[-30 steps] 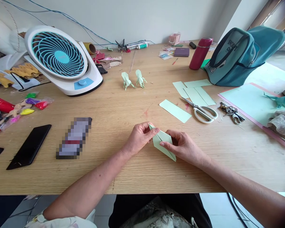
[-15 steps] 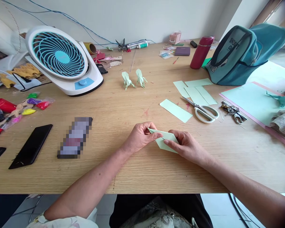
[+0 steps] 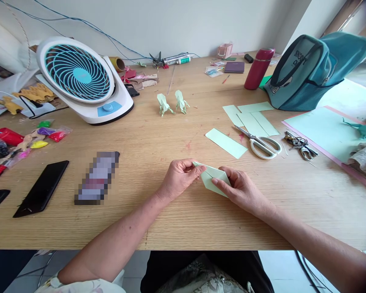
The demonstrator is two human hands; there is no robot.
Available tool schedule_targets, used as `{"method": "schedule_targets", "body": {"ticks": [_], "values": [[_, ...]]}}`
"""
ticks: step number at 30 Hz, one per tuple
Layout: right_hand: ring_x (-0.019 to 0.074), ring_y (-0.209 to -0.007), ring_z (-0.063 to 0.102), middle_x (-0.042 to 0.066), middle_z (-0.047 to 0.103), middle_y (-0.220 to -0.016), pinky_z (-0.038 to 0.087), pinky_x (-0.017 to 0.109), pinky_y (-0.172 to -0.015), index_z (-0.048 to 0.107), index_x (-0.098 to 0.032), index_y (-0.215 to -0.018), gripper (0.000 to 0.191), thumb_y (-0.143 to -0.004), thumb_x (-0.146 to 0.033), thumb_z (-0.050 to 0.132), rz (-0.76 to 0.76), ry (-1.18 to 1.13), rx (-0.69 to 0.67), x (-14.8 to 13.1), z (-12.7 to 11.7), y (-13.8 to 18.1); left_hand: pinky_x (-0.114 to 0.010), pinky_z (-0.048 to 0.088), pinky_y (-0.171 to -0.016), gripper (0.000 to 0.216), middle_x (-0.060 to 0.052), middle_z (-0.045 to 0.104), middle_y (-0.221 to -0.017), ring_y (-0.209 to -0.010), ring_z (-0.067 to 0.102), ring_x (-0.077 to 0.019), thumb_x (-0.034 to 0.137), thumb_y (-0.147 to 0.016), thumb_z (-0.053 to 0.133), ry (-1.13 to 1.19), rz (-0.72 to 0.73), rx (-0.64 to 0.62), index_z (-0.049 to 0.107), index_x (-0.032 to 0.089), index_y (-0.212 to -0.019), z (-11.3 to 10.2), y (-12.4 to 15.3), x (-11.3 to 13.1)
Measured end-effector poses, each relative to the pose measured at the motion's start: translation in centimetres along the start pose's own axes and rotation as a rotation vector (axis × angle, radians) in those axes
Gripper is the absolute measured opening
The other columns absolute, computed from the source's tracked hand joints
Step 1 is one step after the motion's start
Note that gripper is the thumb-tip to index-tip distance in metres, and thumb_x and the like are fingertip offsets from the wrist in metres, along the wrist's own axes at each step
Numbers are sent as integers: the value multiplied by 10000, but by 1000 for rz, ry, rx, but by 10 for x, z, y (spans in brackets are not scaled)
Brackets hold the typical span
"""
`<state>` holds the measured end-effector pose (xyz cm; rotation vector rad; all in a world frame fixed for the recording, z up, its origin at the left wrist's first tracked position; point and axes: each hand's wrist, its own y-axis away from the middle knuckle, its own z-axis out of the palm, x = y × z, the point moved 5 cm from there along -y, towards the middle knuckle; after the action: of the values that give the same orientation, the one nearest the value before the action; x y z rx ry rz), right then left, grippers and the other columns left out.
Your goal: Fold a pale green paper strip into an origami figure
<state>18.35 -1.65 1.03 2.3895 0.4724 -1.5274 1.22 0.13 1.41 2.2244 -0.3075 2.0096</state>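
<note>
Between both hands is a folded piece of pale green paper [image 3: 215,178], pointed at its left end and held just above the table. My left hand [image 3: 182,178] pinches that pointed end between thumb and fingers. On the paper's right side, my right hand [image 3: 239,189] grips it with the thumb on top; its other fingers are partly hidden behind. Just beyond the hands lies a flat strip of pale green paper [image 3: 226,143]. Scissors [image 3: 264,145] with white handles rest to the right of that strip, with more green paper strips [image 3: 253,122] behind them.
Two folded green paper figures [image 3: 171,102] stand further back. A fan [image 3: 82,77] and phones [image 3: 42,188] are on the left. Keys [image 3: 300,144], a red bottle [image 3: 259,69] and a teal backpack [image 3: 305,77] stand or lie on the right. The table's front edge [image 3: 216,249] is near me.
My left thumb has drawn back slightly to the left along the paper, and the pointed left end now looks narrower and pressed together. My right hand keeps its grip, almost still.
</note>
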Motion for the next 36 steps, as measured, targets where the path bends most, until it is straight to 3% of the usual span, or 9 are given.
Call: {"method": "schedule_targets", "body": {"ticks": [10,20,28,36], "values": [[112,-597,387,-35,420,-650,294,269,-540,482,-197,-713,375,-927,-491,573,-23,-56,-31,3,-2,-1,-191,354,-467,405,0,566,-587,-540,479,-80,504,-827,704,141,-141,-45,687,134,-663,0,0,-6],[107,-612,393,-26,471,-693,293,268,-554,553,-182,-738,377,-891,-511,652,-9,-175,-140,12,-3,-3,-201,384,-496,413,-1,561,-588,-570,491,-91,471,-898,633,112,-50,-52,681,149,-643,0,0,0],[112,-608,407,-24,482,-685,312,258,-545,559,-186,-746,395,-881,-548,644,-26,-163,-173,10,-1,-3,-187,359,-476,413,-2,563,-625,-573,497,-80,496,-844,684,305,-192,-94,654,147,-626,6,1,-9],[105,-589,376,-33,435,-664,283,260,-523,527,-185,-747,413,-926,-554,567,1,-103,-159,9,0,-1,-179,379,-468,347,12,579,-612,-553,472,-76,488,-735,789,196,-177,-29,709,150,-720,0,-1,-7]]}}
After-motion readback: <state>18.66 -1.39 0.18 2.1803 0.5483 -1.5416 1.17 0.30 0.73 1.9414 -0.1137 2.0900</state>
